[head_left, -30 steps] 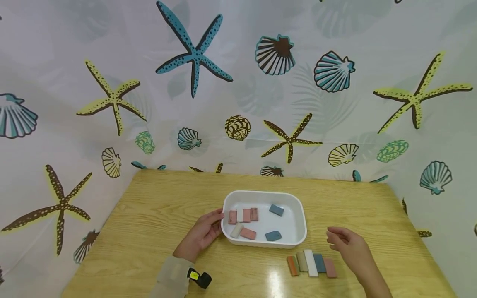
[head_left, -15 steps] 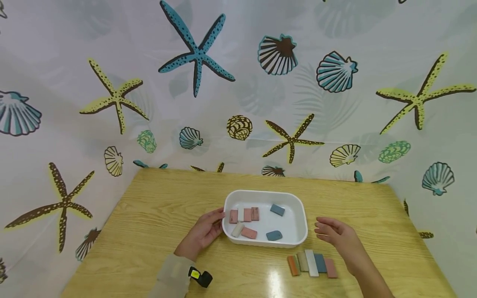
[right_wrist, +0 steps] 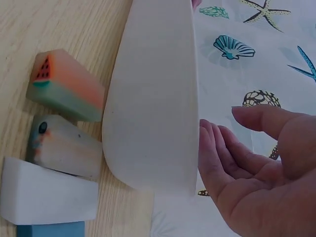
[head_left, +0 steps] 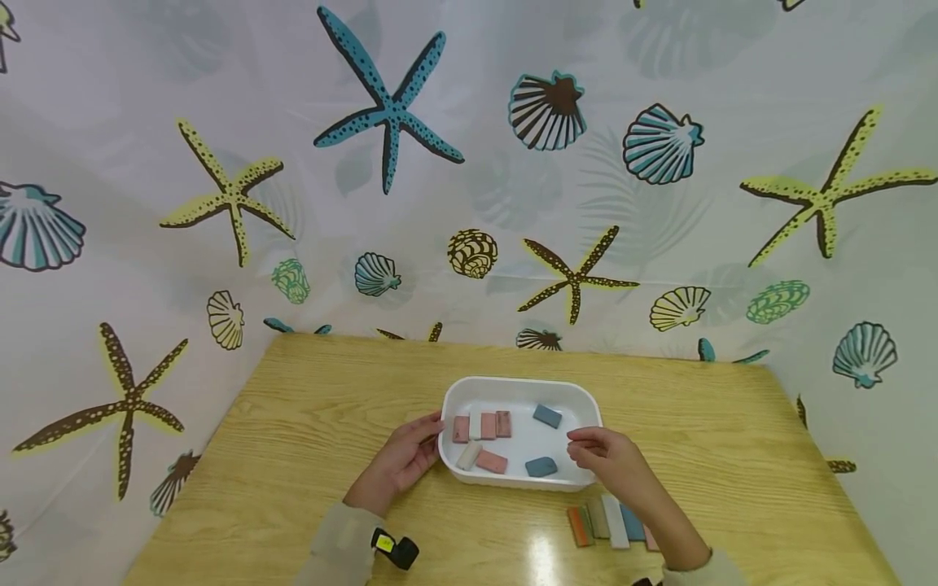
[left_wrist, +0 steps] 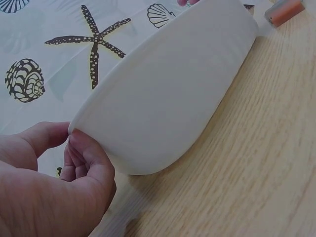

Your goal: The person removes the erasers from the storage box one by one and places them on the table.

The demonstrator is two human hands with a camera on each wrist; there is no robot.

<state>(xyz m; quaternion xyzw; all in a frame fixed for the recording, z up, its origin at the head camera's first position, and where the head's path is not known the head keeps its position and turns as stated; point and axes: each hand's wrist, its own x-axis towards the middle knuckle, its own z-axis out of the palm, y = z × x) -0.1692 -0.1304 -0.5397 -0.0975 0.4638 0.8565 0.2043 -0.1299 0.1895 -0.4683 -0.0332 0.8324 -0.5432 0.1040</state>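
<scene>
My left hand [head_left: 403, 460] pinches the rim of a white plastic tub [head_left: 520, 480] at its left end, thumb and fingers on either side of the wall, as the left wrist view shows. Over the tub's right end hovers my right hand [head_left: 614, 465], its fingers loosely bent and nothing between them. Inside the tub lie several small eraser-like blocks: pink ones [head_left: 492, 462], a white one [head_left: 475, 426], a beige one [head_left: 469, 455] and two blue-grey ones [head_left: 547, 416]. In the right wrist view the tub's wall hides its contents.
In front of the tub's right end, a row of blocks lies on the wooden table [head_left: 330, 391]: a watermelon-patterned one [right_wrist: 69, 86], a beige one [head_left: 598, 518], a white one [head_left: 615, 522], a blue one [head_left: 632, 525] and a pink one partly behind my right forearm. Patterned cloth [head_left: 440, 195] surrounds the table.
My right hand has moved left, from beside the tub to over its right end. The left hand stays on the rim, and the blocks have not moved.
</scene>
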